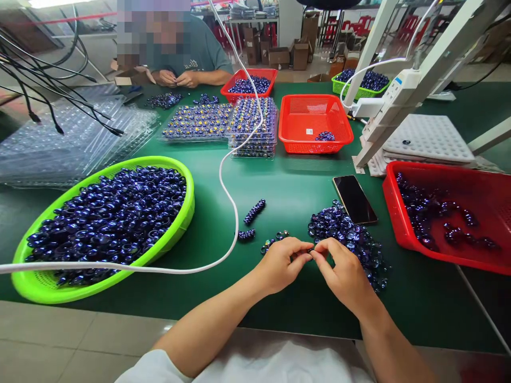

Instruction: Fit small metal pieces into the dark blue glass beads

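Bright room behind, with boxes on the floor; before me stretches a green table. Across it sits a co-worker. Clear trays lie layered at my far left, and nearer, a lime basket is heaped with shiny dark blue rings. On my right, a red basin holds more; further off, a red basket has only a few inside.

Loose rings form a pile in front of me. My left hand and right hand meet at its near left edge. My phone lies at the pile's far edge. Two short rows of rings lie beyond my left hand. Smallest is the dark piece between my fingertips: thumb and forefinger of each hand pinch it, hiding most of it.
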A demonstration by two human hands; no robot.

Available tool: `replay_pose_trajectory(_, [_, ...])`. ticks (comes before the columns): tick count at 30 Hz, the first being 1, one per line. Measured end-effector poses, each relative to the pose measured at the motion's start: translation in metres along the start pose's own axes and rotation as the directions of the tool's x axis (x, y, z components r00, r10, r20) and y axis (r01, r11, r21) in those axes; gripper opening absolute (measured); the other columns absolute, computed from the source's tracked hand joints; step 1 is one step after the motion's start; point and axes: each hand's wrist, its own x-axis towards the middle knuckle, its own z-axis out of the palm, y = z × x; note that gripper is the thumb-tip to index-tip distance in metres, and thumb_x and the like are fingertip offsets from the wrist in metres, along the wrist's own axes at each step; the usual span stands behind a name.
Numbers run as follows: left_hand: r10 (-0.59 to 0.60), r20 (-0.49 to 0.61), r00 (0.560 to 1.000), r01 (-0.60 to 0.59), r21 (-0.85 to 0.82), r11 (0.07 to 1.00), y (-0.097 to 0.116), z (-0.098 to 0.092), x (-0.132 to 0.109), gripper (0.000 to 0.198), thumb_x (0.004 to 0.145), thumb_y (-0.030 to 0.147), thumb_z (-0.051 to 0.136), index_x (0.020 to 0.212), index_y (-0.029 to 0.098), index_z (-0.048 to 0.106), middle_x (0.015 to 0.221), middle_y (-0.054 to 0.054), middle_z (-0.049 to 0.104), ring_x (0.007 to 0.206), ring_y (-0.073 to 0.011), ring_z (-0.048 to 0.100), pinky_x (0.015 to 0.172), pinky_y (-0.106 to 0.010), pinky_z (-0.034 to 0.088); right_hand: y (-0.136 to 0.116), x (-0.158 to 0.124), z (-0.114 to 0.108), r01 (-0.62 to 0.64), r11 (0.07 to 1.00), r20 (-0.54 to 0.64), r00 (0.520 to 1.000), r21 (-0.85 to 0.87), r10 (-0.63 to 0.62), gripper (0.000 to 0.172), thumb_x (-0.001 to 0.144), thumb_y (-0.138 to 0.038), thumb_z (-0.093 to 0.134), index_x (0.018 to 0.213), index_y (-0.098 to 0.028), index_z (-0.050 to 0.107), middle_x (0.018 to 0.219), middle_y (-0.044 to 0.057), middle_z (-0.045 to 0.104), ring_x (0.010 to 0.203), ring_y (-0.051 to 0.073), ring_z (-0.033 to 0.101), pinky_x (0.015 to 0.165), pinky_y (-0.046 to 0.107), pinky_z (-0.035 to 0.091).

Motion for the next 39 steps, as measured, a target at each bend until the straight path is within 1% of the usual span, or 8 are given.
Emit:
replay_pose_trajectory(4, [-0.134,0.015,0.991,0.134,-0.222,0.966,0.001,-0.001,0.002,0.022,0.085,0.03,0.065,0.098,0.015,0.075,0.087,-0.008,0.073,0.076,-0.0173,0.064,0.07,-0.028,0.048,-0.005,0.001,-0.006,-0.101,0.986,0.052,0.994,0.129,0.095,0.006,0.096,-0.023,0.053,0.091,-0.023,0.057,0.082,-0.001,0.063,0.075,0.015,0.06,0.068,0.028,0.046])
replay_pose_trajectory(6, [-0.192,0.055,0.98,0.198,-0.388,0.9,0.0,-0.003,0.003,0.022,0.082,0.031,0.067,0.094,0.014,0.074,0.083,-0.007,0.073,0.072,-0.0157,0.062,0.067,-0.026,0.047,-0.006,0.001,-0.011,-0.075,0.978,0.07,0.996,0.194,0.062,0.009,0.097,-0.022,0.051,0.099,-0.024,0.059,0.087,-0.001,0.064,0.078,0.014,0.062,0.07,0.027,0.048])
replay_pose_trajectory(9, [-0.246,0.119,0.962,0.269,-0.567,0.778,-0.001,-0.008,0.005,0.022,0.077,0.032,0.071,0.086,0.012,0.074,0.071,-0.003,0.067,0.061,-0.0108,0.055,0.061,-0.023,0.043,-0.006,0.0,-0.017,0.13,0.96,0.087,0.984,0.249,-0.156,0.029,0.097,-0.013,0.048,0.119,-0.028,0.059,0.1,0.002,0.063,0.089,0.014,0.062,0.078,0.028,0.05])
replay_pose_trajectory(11, [-0.278,0.154,0.948,0.309,-0.644,0.699,-0.001,-0.011,0.006,0.022,0.074,0.032,0.073,0.083,0.011,0.074,0.067,-0.001,0.064,0.058,-0.0089,0.052,0.06,-0.023,0.041,-0.004,-0.001,-0.018,0.297,0.927,0.084,0.943,0.23,-0.323,0.041,0.094,-0.008,0.049,0.126,-0.031,0.058,0.103,0.004,0.06,0.092,0.015,0.061,0.079,0.029,0.051])
replay_pose_trajectory(15, [-0.307,0.211,0.928,0.359,-0.728,0.584,0.0,-0.011,0.005,0.025,0.07,0.032,0.077,0.083,0.011,0.074,0.067,-0.002,0.065,0.058,-0.009,0.053,0.059,-0.023,0.041,-0.003,-0.002,-0.015,0.45,0.889,0.007,0.892,0.081,-0.452,0.043,0.089,-0.003,0.056,0.121,-0.031,0.062,0.103,0.005,0.06,0.089,0.015,0.061,0.077,0.032,0.052])
replay_pose_trajectory(23, [-0.231,0.033,0.972,0.202,-0.615,0.762,0.005,-0.009,0.003,0.025,0.075,0.034,0.075,0.088,0.013,0.075,0.073,-0.003,0.07,0.059,-0.0095,0.055,0.058,-0.023,0.045,-0.003,0.0,-0.009,0.38,0.925,-0.203,0.905,-0.017,-0.375,0.036,0.084,-0.002,0.059,0.112,-0.024,0.059,0.095,0.004,0.067,0.089,0.019,0.065,0.078,0.037,0.055])
replay_pose_trajectory(30, [-0.135,-0.023,0.991,0.098,-0.572,0.815,0.013,-0.005,-0.003,0.023,0.083,0.033,0.07,0.093,0.013,0.074,0.084,-0.008,0.075,0.074,-0.0162,0.067,0.071,-0.028,0.055,-0.003,-0.004,-0.007,0.386,0.923,-0.202,0.905,0.012,-0.375,0.044,0.084,0.0,0.061,0.12,-0.026,0.061,0.101,0.007,0.066,0.092,0.019,0.065,0.076,0.036,0.056])
replay_pose_trajectory(39, [-0.065,-0.123,0.99,0.011,-0.393,0.92,0.006,-0.003,-0.005,0.023,0.085,0.031,0.068,0.098,0.015,0.077,0.086,-0.01,0.075,0.074,-0.0174,0.067,0.067,-0.027,0.054,-0.005,-0.003,-0.007,0.338,0.941,-0.255,0.907,-0.029,-0.334,0.037,0.087,-0.005,0.06,0.117,-0.027,0.064,0.098,0.006,0.069,0.089,0.02,0.067,0.075,0.036,0.057])
